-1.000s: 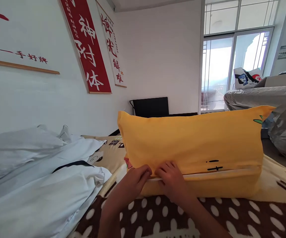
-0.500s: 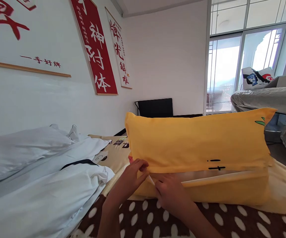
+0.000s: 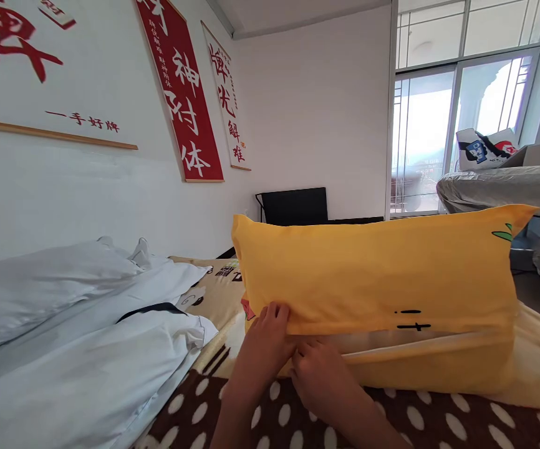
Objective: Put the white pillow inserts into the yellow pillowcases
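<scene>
A yellow pillow (image 3: 373, 274) in a cotton case stands on its long edge on the bed in front of me. Its open seam runs along the lower side, with pale lining showing. My left hand (image 3: 265, 340) pinches the upper flap of the pillowcase at the left end of that seam. Close beside it, my right hand (image 3: 319, 374) has its fingers curled on the lower edge of the same opening. The two hands touch each other.
A brown blanket with white dots (image 3: 438, 418) covers the bed near me. White pillows and bedding (image 3: 78, 324) lie at the left by the wall. A black chair (image 3: 293, 206) stands at the back, and grey covered furniture (image 3: 499, 184) at the right near the glass doors.
Both hands have shifted slightly left along the seam and closed together. The upper flap has come down over the white strip seen between the fingers before.
</scene>
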